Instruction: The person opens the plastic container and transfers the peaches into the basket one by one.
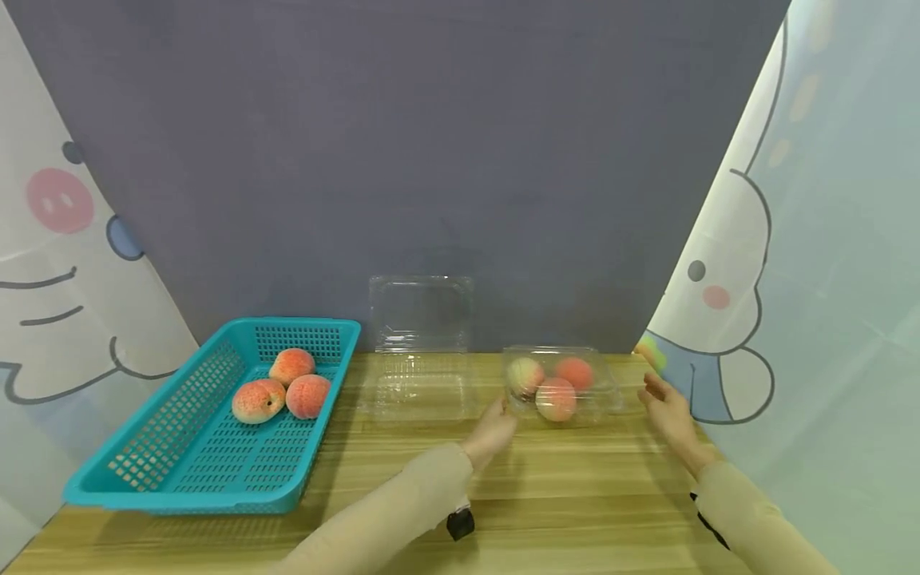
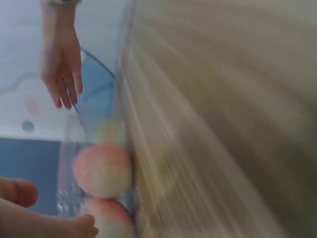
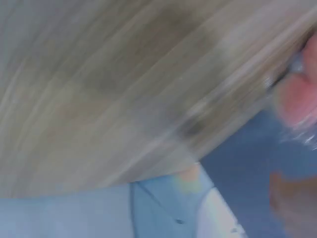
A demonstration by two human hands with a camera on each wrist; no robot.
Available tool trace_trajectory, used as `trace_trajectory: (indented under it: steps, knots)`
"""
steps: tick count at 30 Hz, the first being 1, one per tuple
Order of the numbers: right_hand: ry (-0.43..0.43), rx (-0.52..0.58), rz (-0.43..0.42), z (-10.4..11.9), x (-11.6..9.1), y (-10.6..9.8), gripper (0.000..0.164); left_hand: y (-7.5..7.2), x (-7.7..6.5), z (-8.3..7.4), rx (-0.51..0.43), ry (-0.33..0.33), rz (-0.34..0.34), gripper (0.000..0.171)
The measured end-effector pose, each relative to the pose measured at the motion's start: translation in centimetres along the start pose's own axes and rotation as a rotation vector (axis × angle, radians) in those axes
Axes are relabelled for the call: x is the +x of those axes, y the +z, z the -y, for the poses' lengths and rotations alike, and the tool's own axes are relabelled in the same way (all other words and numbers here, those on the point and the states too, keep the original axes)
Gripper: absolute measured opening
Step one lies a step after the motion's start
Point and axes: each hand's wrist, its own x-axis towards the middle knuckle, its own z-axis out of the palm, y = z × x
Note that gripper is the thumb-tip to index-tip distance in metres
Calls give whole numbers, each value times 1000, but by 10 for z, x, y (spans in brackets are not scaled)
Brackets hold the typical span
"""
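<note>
Three peaches (image 1: 557,399) sit inside a clear plastic clamshell box (image 1: 607,391) whose lid lies down over them. My left hand (image 1: 493,431) is at the box's near left corner, thumb and fingers apart in the left wrist view. Off the box's right side, my right hand (image 1: 670,415) hovers apart from it with fingers loosely extended. The left wrist view catches the peaches (image 2: 102,171) close beyond my left fingers (image 2: 17,191). Blur softens the peaches (image 3: 297,96) in the right wrist view.
A second clear box (image 1: 424,391) stands left of the first with its lid raised against the dark backdrop (image 1: 431,160). Farther left, a teal basket (image 1: 194,501) holds three peaches (image 1: 293,366). Cartoon-printed curtains (image 1: 826,279) flank the wooden table (image 1: 546,503).
</note>
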Motion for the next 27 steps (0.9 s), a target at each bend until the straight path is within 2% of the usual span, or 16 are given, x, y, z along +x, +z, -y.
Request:
trace_trajectory:
  steps: [4,6,9,14,17,23,24,25,27]
  knots:
    - [50,91,171,-7,16,4,59,3,29,8,-19,28,-86,60]
    - [43,123,202,-9,19,8,57,4,39,11,-23,42,-130,54]
    - [41,160,199,-10,21,14,54,5,47,16,-17,42,-168,50]
    - [51,127,176,-14,22,21,52,6,50,21,-4,36,-162,49]
    - [69,117,162,-16,22,23,52,8,51,22,-34,53,-161,50]
    - [104,167,151,-15,19,24,53,11,55,27,-73,70,-165,50]
    - [102,167,150,-15,18,24,53,11,55,28,-72,71,-170,46]
    - [95,159,152,-16,18,23,53,11,54,29,-64,106,-177,41]
    - [91,145,153,-17,15,23,53,12,51,28,-56,111,-195,35]
